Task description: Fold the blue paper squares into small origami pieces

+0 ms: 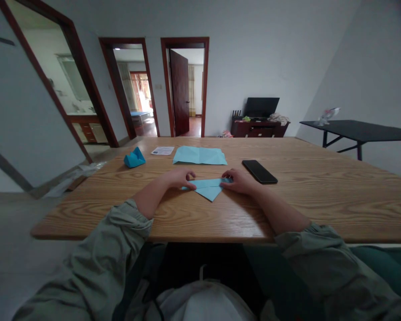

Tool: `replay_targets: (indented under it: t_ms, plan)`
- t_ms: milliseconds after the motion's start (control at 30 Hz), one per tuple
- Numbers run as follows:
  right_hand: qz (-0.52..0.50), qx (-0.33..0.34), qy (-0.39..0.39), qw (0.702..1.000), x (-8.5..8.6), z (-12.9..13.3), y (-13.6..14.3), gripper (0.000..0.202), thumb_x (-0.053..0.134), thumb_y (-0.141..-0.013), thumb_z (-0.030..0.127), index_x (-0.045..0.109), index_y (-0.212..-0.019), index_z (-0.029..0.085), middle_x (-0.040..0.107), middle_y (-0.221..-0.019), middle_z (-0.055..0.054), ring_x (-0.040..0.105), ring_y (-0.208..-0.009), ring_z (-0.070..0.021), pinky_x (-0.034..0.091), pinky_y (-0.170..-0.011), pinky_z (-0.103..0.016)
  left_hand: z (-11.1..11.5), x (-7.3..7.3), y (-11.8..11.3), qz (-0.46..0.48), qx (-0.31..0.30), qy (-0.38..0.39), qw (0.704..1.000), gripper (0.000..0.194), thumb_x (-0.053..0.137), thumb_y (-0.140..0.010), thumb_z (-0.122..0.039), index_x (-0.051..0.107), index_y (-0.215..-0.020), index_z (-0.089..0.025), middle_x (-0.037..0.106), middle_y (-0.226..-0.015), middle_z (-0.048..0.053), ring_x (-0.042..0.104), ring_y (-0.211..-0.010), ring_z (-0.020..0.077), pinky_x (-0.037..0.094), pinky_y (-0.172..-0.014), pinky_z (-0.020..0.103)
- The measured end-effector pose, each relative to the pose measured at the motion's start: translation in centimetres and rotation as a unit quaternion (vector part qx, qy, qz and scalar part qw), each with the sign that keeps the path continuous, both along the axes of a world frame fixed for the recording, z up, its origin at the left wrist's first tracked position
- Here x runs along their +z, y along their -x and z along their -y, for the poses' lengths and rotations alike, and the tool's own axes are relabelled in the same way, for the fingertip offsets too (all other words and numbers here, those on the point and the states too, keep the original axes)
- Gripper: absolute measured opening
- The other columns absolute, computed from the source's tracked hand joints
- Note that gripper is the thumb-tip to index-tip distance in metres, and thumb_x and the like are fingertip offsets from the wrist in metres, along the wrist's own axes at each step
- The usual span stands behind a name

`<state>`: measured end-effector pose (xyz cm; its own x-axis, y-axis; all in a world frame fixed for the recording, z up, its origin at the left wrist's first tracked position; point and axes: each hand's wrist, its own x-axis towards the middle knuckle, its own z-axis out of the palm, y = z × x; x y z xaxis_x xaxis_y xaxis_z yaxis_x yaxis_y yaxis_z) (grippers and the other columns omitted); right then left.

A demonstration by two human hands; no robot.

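A folded light blue paper (208, 189) lies on the wooden table in front of me, its long edge away from me and a point toward me. My left hand (183, 179) grips its left end between thumb and fingers. At the right end, my right hand (234, 181) pinches the paper in the same way. Just beyond both hands is a creased light blue sheet (199, 155), spread flat. A darker blue folded paper shape (134, 158) stands at the left of the table.
A black phone (259, 171) lies to the right of my right hand. A small printed card (162, 150) is near the far edge of the table (321, 196). Behind stand a black table (364, 129) and a cabinet (259, 129) with a screen.
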<state>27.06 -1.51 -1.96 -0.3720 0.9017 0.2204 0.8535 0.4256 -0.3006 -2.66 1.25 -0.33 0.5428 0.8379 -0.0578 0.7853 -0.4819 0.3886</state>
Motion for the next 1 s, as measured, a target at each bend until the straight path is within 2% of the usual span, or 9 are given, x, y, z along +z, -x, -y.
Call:
replay_targets:
  t_ms: [133, 300, 467, 600, 700, 833, 900, 1000]
  plan:
    - [0.005, -0.003, 0.009, 1.000, 0.3, 0.2, 0.1, 0.044, 0.066, -0.072, 0.054, 0.068, -0.102, 0.023, 0.063, -0.102, -0.009, 0.058, -0.087, -0.0208, 0.043, -0.078, -0.030, 0.6, 0.9, -0.4, -0.021, -0.001, 0.024, 1.000, 0.059, 0.075, -0.055, -0.057, 0.063, -0.100, -0.021, 0.066, -0.095, 0.003, 0.060, -0.077, 0.0160, 0.040, -0.059, 0.021]
    - [0.006, -0.003, 0.008, 1.000, 0.4, 0.4, 0.1, 0.046, 0.066, -0.071, 0.056, 0.069, -0.101, 0.022, 0.062, -0.102, -0.010, 0.058, -0.087, -0.0217, 0.043, -0.079, -0.031, 1.1, 1.3, -0.4, -0.055, -0.033, 0.023, 0.998, 0.043, 0.070, -0.059, -0.058, 0.062, -0.075, -0.019, 0.062, -0.072, -0.001, 0.054, -0.065, 0.0151, 0.034, -0.053, 0.024]
    - [-0.034, -0.012, 0.036, 0.999, 0.1, 0.2, -0.2, 0.048, 0.068, -0.069, 0.055, 0.068, -0.104, 0.022, 0.064, -0.101, -0.009, 0.059, -0.085, -0.0208, 0.044, -0.075, -0.030, 0.9, 0.8, 0.3, 0.047, -0.047, 0.023, 0.998, 0.037, 0.067, -0.065, -0.052, 0.062, -0.081, -0.019, 0.059, -0.072, -0.003, 0.053, -0.065, 0.0134, 0.035, -0.054, 0.023]
    - [-0.079, -0.026, 0.070, 0.994, 0.1, 0.0, -0.5, 0.038, 0.065, -0.074, 0.049, 0.068, -0.098, 0.019, 0.065, -0.078, -0.005, 0.056, -0.068, -0.0174, 0.043, -0.062, -0.027, 0.7, 0.8, 0.5, 0.117, -0.008, -0.032, 0.993, 0.034, 0.064, -0.070, -0.049, 0.063, -0.083, -0.018, 0.060, -0.071, -0.003, 0.053, -0.068, 0.0140, 0.037, -0.057, 0.022]
    - [-0.109, -0.034, -0.026, 0.993, 0.8, 0.4, -0.3, 0.028, 0.061, -0.078, 0.041, 0.070, -0.091, 0.017, 0.061, -0.077, -0.006, 0.055, -0.068, -0.0169, 0.042, -0.064, -0.028, 0.9, 1.3, 0.4, 0.164, 0.006, -0.108, 0.981, 0.030, 0.062, -0.076, -0.043, 0.066, -0.088, -0.016, 0.061, -0.076, -0.001, 0.054, -0.070, 0.0145, 0.041, -0.064, 0.024]
    - [-0.140, -0.081, -0.207, 0.965, 2.0, 1.1, 0.0, 0.027, 0.055, -0.084, 0.038, 0.071, -0.095, 0.019, 0.059, -0.084, -0.008, 0.055, -0.074, -0.0179, 0.042, -0.073, -0.029, 1.1, 1.9, 0.4, 0.207, -0.003, -0.252, 0.945, 0.021, 0.057, -0.083, -0.032, 0.070, -0.093, -0.018, 0.060, -0.090, 0.003, 0.055, -0.081, 0.0147, 0.044, -0.077, 0.026]
    - [-0.132, -0.104, -0.243, 0.955, 2.4, 1.3, 0.1, 0.029, 0.052, -0.086, 0.037, 0.072, -0.097, 0.020, 0.060, -0.080, -0.007, 0.055, -0.070, -0.0175, 0.042, -0.071, -0.028, 1.1, 1.9, 0.4, 0.209, -0.004, -0.307, 0.928, 0.018, 0.057, -0.084, -0.026, 0.071, -0.095, -0.021, 0.058, -0.094, 0.004, 0.055, -0.086, 0.0144, 0.044, -0.082, 0.027]
    - [-0.109, -0.116, -0.230, 0.960, 2.3, 1.5, 0.2, 0.030, 0.050, -0.087, 0.038, 0.072, -0.098, 0.021, 0.062, -0.070, -0.005, 0.056, -0.064, -0.0165, 0.040, -0.064, -0.026, 0.8, 1.4, 0.3, 0.179, 0.020, -0.360, 0.915, 0.019, 0.060, -0.083, -0.022, 0.072, -0.096, -0.023, 0.055, -0.095, 0.004, 0.055, -0.085, 0.0143, 0.045, -0.081, 0.027]
